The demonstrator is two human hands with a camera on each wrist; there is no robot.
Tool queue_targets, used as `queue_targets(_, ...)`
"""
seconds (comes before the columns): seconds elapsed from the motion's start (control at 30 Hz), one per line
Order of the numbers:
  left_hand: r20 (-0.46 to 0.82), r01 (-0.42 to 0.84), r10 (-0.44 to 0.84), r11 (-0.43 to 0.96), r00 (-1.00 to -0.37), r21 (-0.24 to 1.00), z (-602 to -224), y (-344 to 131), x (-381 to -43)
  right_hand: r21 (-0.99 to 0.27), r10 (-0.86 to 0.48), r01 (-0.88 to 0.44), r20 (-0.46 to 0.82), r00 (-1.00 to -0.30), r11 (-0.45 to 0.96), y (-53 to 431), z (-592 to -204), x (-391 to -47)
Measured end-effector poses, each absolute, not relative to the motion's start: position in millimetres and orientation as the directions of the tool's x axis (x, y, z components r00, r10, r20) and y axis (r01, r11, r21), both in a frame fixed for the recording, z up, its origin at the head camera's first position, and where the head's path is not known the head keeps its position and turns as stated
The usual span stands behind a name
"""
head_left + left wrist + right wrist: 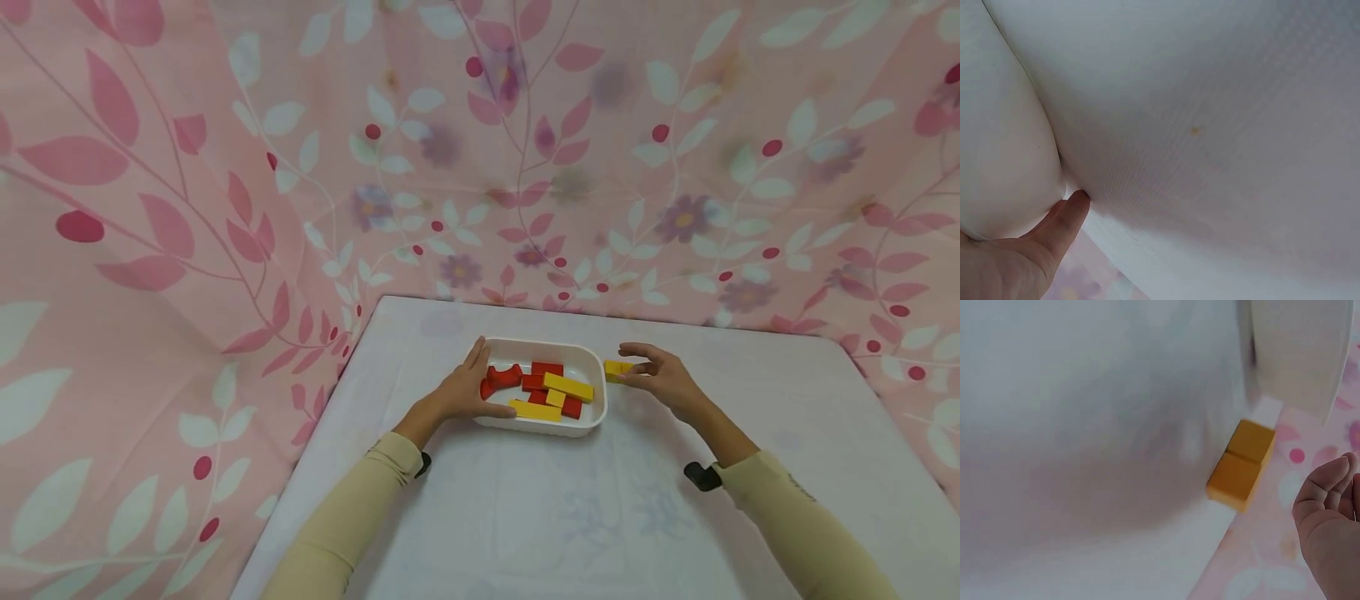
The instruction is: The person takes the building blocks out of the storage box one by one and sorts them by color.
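A white tray [546, 428] holds several red blocks [547, 368] and yellow blocks [568, 387], with a red arched piece [505, 377] at its left end. My left hand [459, 392] grips that end, its thumb across the front rim and its fingers along the far left corner. In the left wrist view, fingers [1066, 215] lie against the tray's outer wall [1013, 137]. Just right of the tray, two yellow cubes [1241, 464] sit side by side on the table. My right hand [660, 382] hovers by them with loosely bent fingers, and its fingertips overlap the cubes in the head view.
The table [570, 517] has a white cloth over it. Pink flowered fabric [525, 167] hangs behind and at both sides, meeting the table's back edge. Dark wrist devices [702, 477] show below both sleeves.
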State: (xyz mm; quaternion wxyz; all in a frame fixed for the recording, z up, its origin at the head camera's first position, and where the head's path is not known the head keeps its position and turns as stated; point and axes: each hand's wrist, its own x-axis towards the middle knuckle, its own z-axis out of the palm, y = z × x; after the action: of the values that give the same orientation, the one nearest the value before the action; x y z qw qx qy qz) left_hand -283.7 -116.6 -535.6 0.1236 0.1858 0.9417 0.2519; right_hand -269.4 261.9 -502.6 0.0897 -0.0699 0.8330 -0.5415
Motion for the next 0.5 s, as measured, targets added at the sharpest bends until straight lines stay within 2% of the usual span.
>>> queue_targets(0.27, -0.129, 0.281, 0.404, 0.801, -0.906, 0.528, -532, -118, -282, -0.952, -0.285, -0.005, -0.087, -0.955, 0.307, 228, -503, -273)
queue_targets(0.5, -0.137, 0.284, 0.419, 0.788, -0.898, 0.547, -531, -117, -281, -0.953, -0.307, -0.018, -0.079, -0.948, 0.301, 200, -501, -266)
